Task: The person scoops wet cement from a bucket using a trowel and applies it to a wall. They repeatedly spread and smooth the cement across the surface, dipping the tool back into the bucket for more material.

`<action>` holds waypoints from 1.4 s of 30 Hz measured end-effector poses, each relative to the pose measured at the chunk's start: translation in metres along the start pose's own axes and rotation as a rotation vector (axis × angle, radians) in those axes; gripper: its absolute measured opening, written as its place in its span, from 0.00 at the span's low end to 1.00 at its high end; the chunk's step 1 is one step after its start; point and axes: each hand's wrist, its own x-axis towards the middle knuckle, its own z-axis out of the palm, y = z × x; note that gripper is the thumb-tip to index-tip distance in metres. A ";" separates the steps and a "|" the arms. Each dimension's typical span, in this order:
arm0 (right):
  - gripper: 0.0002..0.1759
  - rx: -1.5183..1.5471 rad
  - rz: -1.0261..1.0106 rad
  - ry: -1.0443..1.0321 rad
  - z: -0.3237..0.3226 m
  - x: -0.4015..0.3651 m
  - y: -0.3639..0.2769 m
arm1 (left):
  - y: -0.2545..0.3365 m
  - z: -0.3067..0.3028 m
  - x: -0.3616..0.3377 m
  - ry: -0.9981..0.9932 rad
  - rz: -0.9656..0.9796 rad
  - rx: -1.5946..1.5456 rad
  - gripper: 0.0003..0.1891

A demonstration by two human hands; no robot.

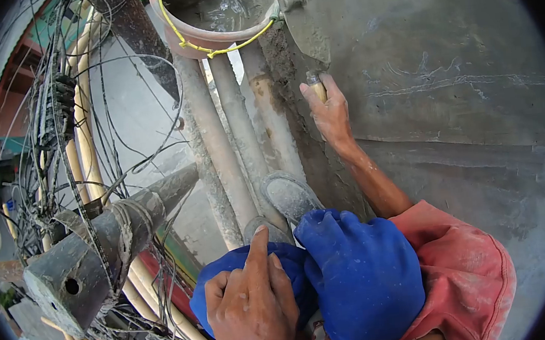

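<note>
Trowel sits gripped in the right hand; the left hand points a forefinger, its palm hidden.

Soft, even daylight made the whole place bright, and the gray wall had no hard, dark shadows. The wet mix in the bucket had little white shiny spots. The trowel and the pants looked pretty clear, but faraway stuff on the left was fuzzy, and the round lens bent the sides and left black corners.
</note>
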 end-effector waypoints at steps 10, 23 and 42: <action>0.13 0.414 0.553 -0.203 0.033 -0.043 0.091 | 0.000 0.000 -0.002 -0.015 0.008 0.012 0.16; 0.10 0.645 0.963 -0.247 0.066 0.050 0.130 | 0.000 0.000 0.002 -0.022 0.010 -0.006 0.16; 0.14 0.488 0.855 -0.409 0.066 0.052 0.114 | 0.001 -0.002 0.002 -0.032 0.002 0.015 0.17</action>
